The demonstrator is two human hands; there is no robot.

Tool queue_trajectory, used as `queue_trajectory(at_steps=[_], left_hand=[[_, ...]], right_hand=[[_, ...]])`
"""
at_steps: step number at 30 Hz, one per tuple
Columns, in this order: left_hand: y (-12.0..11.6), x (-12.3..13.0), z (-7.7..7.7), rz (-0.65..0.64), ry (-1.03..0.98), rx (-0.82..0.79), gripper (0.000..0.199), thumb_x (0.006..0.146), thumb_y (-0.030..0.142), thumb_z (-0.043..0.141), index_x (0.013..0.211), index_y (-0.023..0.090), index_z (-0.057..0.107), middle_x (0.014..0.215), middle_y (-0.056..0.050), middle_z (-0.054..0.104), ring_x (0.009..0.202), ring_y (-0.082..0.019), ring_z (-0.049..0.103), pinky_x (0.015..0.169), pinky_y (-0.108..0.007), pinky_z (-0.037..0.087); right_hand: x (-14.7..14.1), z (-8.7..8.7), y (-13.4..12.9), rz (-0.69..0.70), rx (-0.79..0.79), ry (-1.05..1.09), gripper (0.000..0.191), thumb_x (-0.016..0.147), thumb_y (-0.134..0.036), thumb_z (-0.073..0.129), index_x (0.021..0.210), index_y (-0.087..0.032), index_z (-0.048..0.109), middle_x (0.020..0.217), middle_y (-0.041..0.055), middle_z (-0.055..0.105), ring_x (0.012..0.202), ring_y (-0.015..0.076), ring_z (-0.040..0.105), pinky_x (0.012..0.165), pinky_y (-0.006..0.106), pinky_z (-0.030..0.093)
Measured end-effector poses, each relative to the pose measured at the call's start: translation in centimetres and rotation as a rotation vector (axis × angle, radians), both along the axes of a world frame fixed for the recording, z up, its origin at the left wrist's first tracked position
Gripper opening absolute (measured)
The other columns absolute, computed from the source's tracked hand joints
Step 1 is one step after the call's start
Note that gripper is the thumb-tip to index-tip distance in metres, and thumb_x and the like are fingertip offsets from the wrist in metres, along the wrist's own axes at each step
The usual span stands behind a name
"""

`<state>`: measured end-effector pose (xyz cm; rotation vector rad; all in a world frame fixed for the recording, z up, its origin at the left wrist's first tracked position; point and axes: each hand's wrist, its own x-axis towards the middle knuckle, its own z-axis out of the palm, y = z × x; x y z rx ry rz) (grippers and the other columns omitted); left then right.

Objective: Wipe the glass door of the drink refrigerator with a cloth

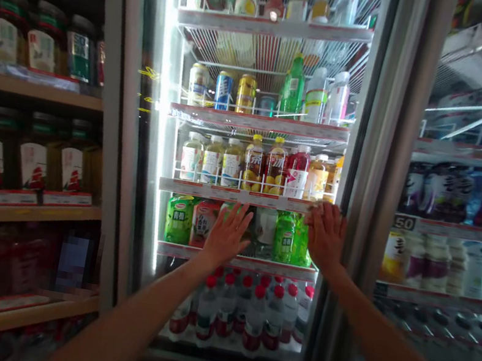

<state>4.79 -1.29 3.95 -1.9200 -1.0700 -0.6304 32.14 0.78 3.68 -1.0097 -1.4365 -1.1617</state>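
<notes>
Our right hand [327,236] has its fingers close together over a crumpled cloth [312,214], holding it at the right end of a shelf edge [202,190] inside a lit drinks cooler. The cloth lies under and just left of those fingers, well apart from our other hand. Our left hand [228,234] is open, fingers spread and pointing up, with nothing in its grasp; its fingertips come near the underside of the same edge, and we cannot tell whether they touch it.

Behind our left hand, on the next shelf down, we see a red pack [202,223] partly covered by it and a green pack [179,219] further left. Another green container [284,238] stands between our two hands. Directly above the edge, upright bottles stand in a row behind a wire guard, among them a yellow-capped bottle [254,164] and a red drink [297,172].

Higher up are a blue can [223,90] and a green bottle [293,87]. Below our hands, clear red-capped bottles [255,317] crowd the cooler floor. To our left stand wooden shelves [16,212] of bottles and jars; to our right, beyond a metal frame [392,170], is another drinks cooler.
</notes>
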Motion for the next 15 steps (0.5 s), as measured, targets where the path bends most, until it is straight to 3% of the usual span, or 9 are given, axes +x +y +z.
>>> queue_trajectory(at_steps=[2, 4, 6, 9, 11, 13, 15], left_hand=[[0.1, -0.6, -0.1, 0.002, -0.018, 0.014, 0.075, 0.078, 0.048, 0.055, 0.140, 0.015, 0.028, 0.148, -0.014, 0.024, 0.138, -0.028, 0.015, 0.110, -0.050, 0.018], [0.3, -1.4, -0.2, 0.006, -0.034, 0.028, 0.074, 0.078, 0.048, 0.055, 0.140, 0.016, 0.028, 0.148, -0.014, 0.024, 0.138, -0.028, 0.015, 0.110, -0.049, 0.018], [0.4, -2.1, 0.0, 0.010, -0.041, 0.033, 0.073, 0.078, 0.047, 0.056, 0.140, 0.018, 0.029, 0.148, -0.013, 0.023, 0.138, -0.028, 0.015, 0.110, -0.049, 0.019], [0.4, -2.8, 0.4, 0.028, -0.054, 0.033, 0.072, 0.078, 0.046, 0.056, 0.139, 0.018, 0.030, 0.149, -0.013, 0.022, 0.138, -0.029, 0.014, 0.110, -0.049, 0.019], [0.3, -3.0, 0.6, 0.043, -0.075, 0.024, 0.071, 0.078, 0.045, 0.056, 0.139, 0.018, 0.030, 0.149, -0.013, 0.023, 0.138, -0.029, 0.014, 0.110, -0.049, 0.019], [0.2, -3.2, 0.6, 0.057, -0.096, 0.011, 0.071, 0.078, 0.045, 0.056, 0.139, 0.018, 0.031, 0.148, -0.013, 0.023, 0.138, -0.028, 0.015, 0.110, -0.048, 0.019], [0.1, -3.5, 0.6, 0.063, -0.106, 0.008, 0.070, 0.078, 0.045, 0.056, 0.138, 0.018, 0.033, 0.148, -0.012, 0.024, 0.138, -0.028, 0.017, 0.111, -0.048, 0.019]], right_hand=[[0.2, -2.6, -0.8, 0.002, -0.030, -0.070, 0.054, 0.086, -0.019, 0.044, 0.139, -0.022, 0.031, 0.144, 0.0109, 0.034, 0.136, 0.0264, 0.022, 0.107, 0.050, 0.023], [0.4, -3.9, -1.2, 0.005, -0.061, -0.134, 0.056, 0.086, -0.017, 0.045, 0.140, -0.022, 0.030, 0.144, 0.0107, 0.036, 0.136, 0.0261, 0.023, 0.107, 0.050, 0.023], [0.4, -3.0, -1.0, 0.007, -0.066, -0.150, 0.054, 0.086, -0.018, 0.044, 0.138, -0.023, 0.033, 0.142, 0.0105, 0.038, 0.136, 0.0259, 0.024, 0.108, 0.050, 0.023], [-0.3, 1.1, 0.0, 0.021, -0.023, -0.055, 0.048, 0.087, -0.022, 0.043, 0.135, -0.022, 0.038, 0.142, 0.0110, 0.038, 0.136, 0.0265, 0.024, 0.107, 0.052, 0.022], [-1.4, 2.9, 0.6, 0.031, 0.001, 0.021, 0.046, 0.087, -0.022, 0.042, 0.134, -0.019, 0.040, 0.143, 0.0123, 0.036, 0.136, 0.0274, 0.022, 0.107, 0.053, 0.021], [-2.7, 2.5, 0.7, 0.049, -0.004, -0.013, 0.044, 0.087, -0.020, 0.041, 0.131, -0.017, 0.044, 0.143, 0.0132, 0.036, 0.137, 0.0278, 0.019, 0.107, 0.054, 0.020], [-4.1, 0.4, 0.2, 0.083, -0.046, -0.181, 0.041, 0.085, -0.017, 0.042, 0.126, -0.018, 0.049, 0.141, 0.0115, 0.040, 0.137, 0.0264, 0.018, 0.108, 0.053, 0.021]])
